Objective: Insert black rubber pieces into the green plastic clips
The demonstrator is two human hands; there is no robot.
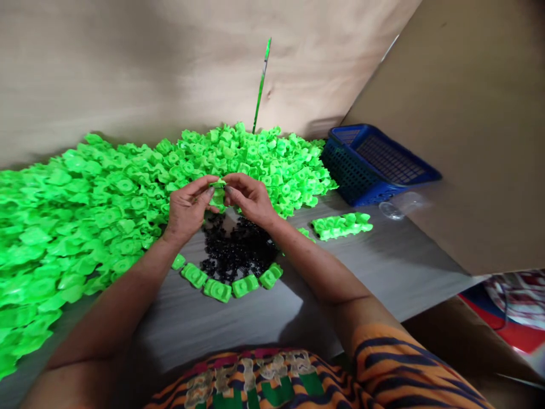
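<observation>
A bright green moulded plastic piece point(217, 196) is held between both hands above the table. My left hand point(187, 207) pinches its left side, and my right hand point(252, 199) grips its right side with thumb and fingers. Right below the hands lies a heap of small black plastic parts point(238, 250), too fine to make out singly. Several green pieces, such as this one point(217, 289), form a curved row along the near edge of the black heap. Beyond the hands spreads a large pile of similar green pieces point(128, 187).
A blue plastic basket point(361, 193) stands at the right beside a cardboard panel point(460, 142). Near it are a clear round plastic cup or lid point(390, 211) and a neat block of green pieces point(342, 226). Behind the pile rises a pale wooden wall point(128, 68) with a narrow slot.
</observation>
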